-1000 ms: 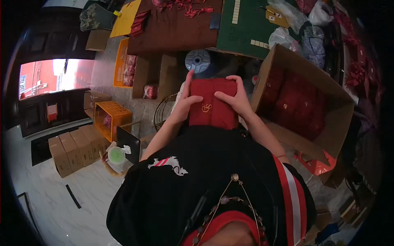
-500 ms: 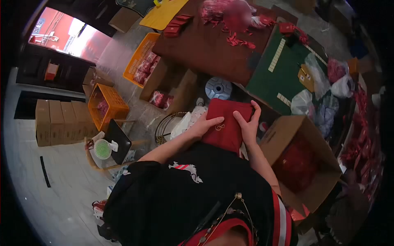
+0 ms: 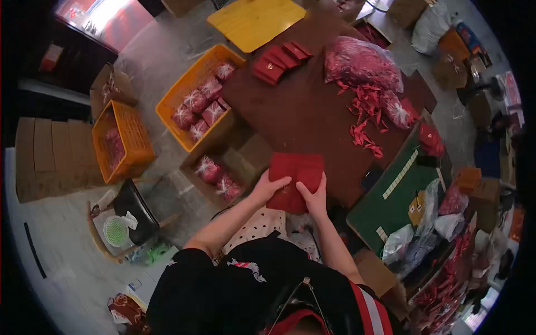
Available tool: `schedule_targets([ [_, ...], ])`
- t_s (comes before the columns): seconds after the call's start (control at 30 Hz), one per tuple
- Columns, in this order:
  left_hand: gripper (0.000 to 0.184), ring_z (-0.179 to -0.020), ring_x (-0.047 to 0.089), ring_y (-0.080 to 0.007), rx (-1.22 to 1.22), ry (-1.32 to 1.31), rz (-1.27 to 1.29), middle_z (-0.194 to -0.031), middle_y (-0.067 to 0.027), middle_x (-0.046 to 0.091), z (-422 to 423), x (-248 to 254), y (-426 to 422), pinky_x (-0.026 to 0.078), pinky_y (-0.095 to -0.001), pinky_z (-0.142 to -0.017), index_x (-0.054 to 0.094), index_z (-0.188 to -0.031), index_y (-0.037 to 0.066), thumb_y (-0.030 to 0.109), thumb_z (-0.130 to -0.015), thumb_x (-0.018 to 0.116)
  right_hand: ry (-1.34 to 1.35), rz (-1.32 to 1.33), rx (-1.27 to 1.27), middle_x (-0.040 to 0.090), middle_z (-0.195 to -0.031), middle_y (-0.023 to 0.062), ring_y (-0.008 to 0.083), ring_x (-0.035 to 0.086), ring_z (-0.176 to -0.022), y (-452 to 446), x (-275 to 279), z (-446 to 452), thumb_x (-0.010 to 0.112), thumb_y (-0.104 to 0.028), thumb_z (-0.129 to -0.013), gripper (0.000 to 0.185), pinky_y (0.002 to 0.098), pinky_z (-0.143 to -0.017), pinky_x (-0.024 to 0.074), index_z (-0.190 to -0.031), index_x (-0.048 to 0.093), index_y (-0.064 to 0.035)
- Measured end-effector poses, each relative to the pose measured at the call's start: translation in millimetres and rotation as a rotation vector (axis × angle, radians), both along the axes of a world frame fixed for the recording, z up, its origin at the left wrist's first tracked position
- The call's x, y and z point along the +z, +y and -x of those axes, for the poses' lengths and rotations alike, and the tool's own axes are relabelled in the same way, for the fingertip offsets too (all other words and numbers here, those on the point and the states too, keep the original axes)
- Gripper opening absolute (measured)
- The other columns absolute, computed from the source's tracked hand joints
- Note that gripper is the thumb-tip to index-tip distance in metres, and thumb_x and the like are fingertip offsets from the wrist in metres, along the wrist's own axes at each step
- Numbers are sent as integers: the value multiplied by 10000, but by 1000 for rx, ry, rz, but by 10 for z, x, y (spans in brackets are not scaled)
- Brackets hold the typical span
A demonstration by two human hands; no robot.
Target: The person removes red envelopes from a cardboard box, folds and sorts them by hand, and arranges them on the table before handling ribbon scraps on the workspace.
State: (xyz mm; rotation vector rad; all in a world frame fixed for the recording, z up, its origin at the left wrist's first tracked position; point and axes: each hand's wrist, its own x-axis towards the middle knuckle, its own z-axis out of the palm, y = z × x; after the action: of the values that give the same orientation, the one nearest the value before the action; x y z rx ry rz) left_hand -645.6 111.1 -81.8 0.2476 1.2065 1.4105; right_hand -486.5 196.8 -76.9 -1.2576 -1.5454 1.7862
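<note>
Between my two hands is a stack of flat red pouches with a small gold mark, held in front of my body near the edge of the brown table. My left hand grips its left side, thumb lying across the front. On the right side my right hand holds it the same way, thumb on top and fingers largely hidden behind. More red pouches lie in an overlapping row on the tabletop. Loose red ribbon pieces are scattered at the table's right, beside a large clear bag of red items.
An orange crate with bagged red bundles and an open cardboard box stand left of the brown table. A green board lies right. A chair and another orange crate are farther left.
My view and body have shifted toward the brown table, so the stack now appears against its edge. Both hands keep hold of it, with the right thumb now lower on its front.
</note>
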Motion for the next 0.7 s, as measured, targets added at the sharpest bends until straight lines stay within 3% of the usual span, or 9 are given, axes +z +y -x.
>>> schedule_targets([
  [0.07,525,-1072,574,-185,59,15,-2,-1213,-88,582,441,-181,194,471,-338,-927,461,-1305,30,208,-866,685,70,-9,72,464,-1308,166,222,535,-1102,255,-114,361,731,-229,-835,836,341,-936,444,-1449,214,4],
  [0.13,519,-1077,580,-208,261,-85,80,-1214,-86,583,917,-417,450,490,-369,-914,462,-1311,48,200,-868,686,-26,198,-22,490,-1257,142,170,551,-1002,484,-192,606,706,-217,-861,769,288,-863,457,-1450,249,-28],
  [0.17,509,-1082,581,-221,367,-137,67,-1214,-87,585,1172,-601,566,497,-390,-913,464,-1309,56,192,-870,684,-70,164,-70,518,-1197,110,123,541,-945,600,-408,648,692,-221,-879,684,250,-794,449,-1432,320,-69],
  [0.23,489,-1097,579,-241,582,-156,-6,-1217,-83,586,1758,-1339,770,506,-428,-912,470,-1304,69,173,-875,679,-79,199,-125,549,-1148,69,105,541,-924,816,-602,699,670,-254,-900,581,238,-765,444,-1388,403,-87],
  [0.27,477,-1106,576,-247,688,-120,-62,-1220,-78,586,2035,-1726,861,508,-445,-913,473,-1301,74,163,-878,675,-62,279,-155,558,-1024,22,101,546,-903,866,-654,743,625,-298,-928,450,231,-736,451,-1294,498,-69],
  [0.37,471,-1070,597,-221,859,-123,-39,-1213,-65,592,2645,-2074,1203,510,-401,-921,486,-1282,97,111,-858,689,-136,563,-170,596,-1045,31,116,594,-893,910,-1132,584,616,-334,-929,418,244,-710,455,-1241,548,-65],
  [0.47,498,-1115,576,-247,896,-203,5,-1248,-88,570,3022,-2510,1478,517,-439,-919,470,-1287,110,95,-846,701,-307,583,-107,610,-1047,45,137,613,-847,809,-1260,448,655,-348,-893,428,267,-691,465,-1201,573,-62],
  [0.53,559,-1136,563,-268,895,-245,-24,-1269,-95,559,3277,-3153,1590,512,-452,-930,450,-1311,106,89,-826,728,-400,557,-70,627,-989,29,127,612,-843,727,-1420,321,662,-323,-888,406,257,-690,460,-1187,580,-59],
  [0.7,588,-1130,564,-271,836,-257,116,-1282,-90,553,3484,-3218,1856,512,-445,-924,428,-1345,86,90,-835,721,-406,581,-166,633,-917,33,112,587,-811,714,-1439,282,674,-243,-881,341,253,-664,463,-1146,584,-48],
])
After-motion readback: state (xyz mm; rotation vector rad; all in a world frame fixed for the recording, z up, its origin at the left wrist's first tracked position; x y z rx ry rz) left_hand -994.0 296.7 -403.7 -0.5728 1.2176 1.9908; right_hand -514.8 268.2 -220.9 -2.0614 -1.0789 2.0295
